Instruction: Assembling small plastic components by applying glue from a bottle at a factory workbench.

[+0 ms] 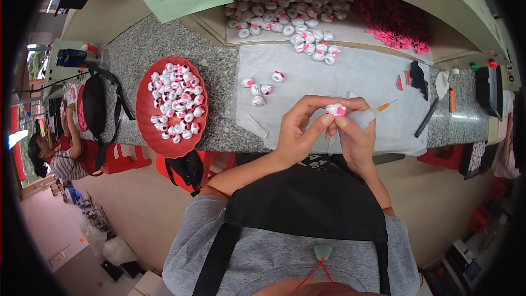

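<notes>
My left hand (298, 129) and my right hand (356, 140) meet over the near edge of a white sheet (350, 77). Between their fingertips they pinch a small white piece with pink patches (335, 110). My right hand also holds a clear squeeze bottle with an orange needle tip (378, 111) that points to the right. A few more white-and-pink pieces (257, 89) lie loose on the sheet, just left of my hands.
A red oval tray (159, 142) holds several white-and-pink pieces at the left on the speckled counter. A shelf behind carries a heap of white pieces (285, 13) and pink parts (394, 22). A black bag (94, 104) hangs at far left, near another person (60, 159).
</notes>
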